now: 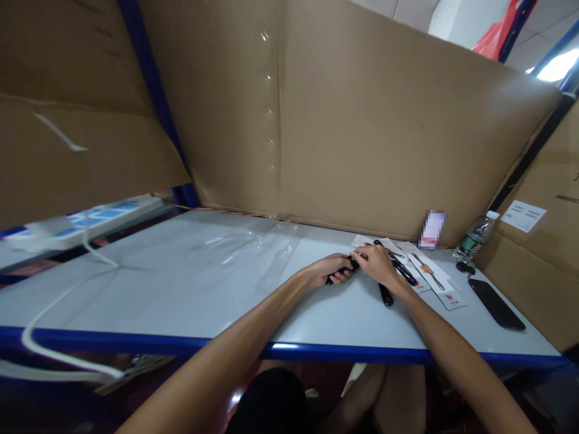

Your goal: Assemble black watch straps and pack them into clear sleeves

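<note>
My left hand and my right hand meet near the back right of the pale table. Both have their fingers curled on a slim black strap-like item held between them. Just right of my right hand lie more black straps, one pointing toward me, on top of several white packaging cards.
Cardboard sheets wall off the back and the left. A black phone lies flat at the right, a water bottle stands behind it beside a cardboard box. A white power strip and its cable cross the left side.
</note>
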`<state>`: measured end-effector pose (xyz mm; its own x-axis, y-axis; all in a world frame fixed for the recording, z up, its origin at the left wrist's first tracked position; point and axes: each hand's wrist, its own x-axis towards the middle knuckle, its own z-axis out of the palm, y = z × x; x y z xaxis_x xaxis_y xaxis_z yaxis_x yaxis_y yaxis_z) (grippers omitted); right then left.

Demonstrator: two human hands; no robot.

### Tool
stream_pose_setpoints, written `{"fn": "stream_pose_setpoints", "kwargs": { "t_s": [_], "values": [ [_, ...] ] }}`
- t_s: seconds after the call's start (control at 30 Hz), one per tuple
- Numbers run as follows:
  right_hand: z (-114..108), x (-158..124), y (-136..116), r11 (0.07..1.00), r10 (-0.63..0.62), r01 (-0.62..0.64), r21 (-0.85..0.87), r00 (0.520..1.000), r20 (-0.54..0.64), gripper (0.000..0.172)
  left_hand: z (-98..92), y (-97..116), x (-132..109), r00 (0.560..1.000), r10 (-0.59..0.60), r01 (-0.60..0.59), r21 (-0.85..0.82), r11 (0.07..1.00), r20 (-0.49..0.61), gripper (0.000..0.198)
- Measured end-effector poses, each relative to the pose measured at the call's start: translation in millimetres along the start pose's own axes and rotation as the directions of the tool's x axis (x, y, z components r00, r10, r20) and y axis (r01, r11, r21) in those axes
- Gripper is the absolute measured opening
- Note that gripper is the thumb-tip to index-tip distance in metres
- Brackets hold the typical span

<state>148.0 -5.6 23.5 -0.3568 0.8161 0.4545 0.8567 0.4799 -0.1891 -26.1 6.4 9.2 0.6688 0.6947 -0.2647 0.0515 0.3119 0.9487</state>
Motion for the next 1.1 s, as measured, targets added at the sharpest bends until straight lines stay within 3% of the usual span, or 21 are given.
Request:
{"fn": "stream_pose_setpoints", "kwargs": {
  "t_s": [0.13, 0.33, 0.53, 0.77, 0.9, 1.1],
  "values": [
    [0.0, 0.1, -0.6, 0.994, 0.058, -0.058, -0.087, 0.998, 0.0, 0.032, -1.1, -0.5, 1.5, 1.0, -0.003, 0.003, -0.005, 1.0, 0.013, 0.019],
    [-1.7, -0.4, -7.2, 0.999, -0.03, 0.028, 0.031, 0.997, 0.074, 0.037, -1.6, -0.7, 1.8, 1.0, 0.005, -0.005, 0.012, 1.0, 0.015, 0.018],
    [-3.8, -0.5, -5.2, 0.991, 0.071, -0.069, -0.118, 0.997, 0.014, 0.033, -1.4, -0.9, 1.2, 1.0, -0.005, 0.005, -0.001, 1.0, 0.012, 0.019],
    [-0.5, -0.2, -6.4, 1.0, -0.015, 0.013, 0.021, 0.998, 0.067, 0.039, -2.1, -1.7, 2.5, 1.0, 0.002, -0.002, 0.011, 1.0, 0.0, 0.017],
    [-2.1, -0.9, -7.5, 0.995, 0.065, -0.065, -0.082, 0.998, 0.005, 0.033, -0.8, -1.0, 2.0, 1.0, -0.002, 0.002, 0.001, 1.0, 0.007, 0.017],
    [-0.5, -1.2, -7.4, 0.983, 0.077, -0.07, -0.173, 0.996, 0.038, 0.032, -0.7, -0.5, 0.9, 1.0, 0.002, -0.002, -0.01, 1.0, 0.012, 0.017]
  ]
}}
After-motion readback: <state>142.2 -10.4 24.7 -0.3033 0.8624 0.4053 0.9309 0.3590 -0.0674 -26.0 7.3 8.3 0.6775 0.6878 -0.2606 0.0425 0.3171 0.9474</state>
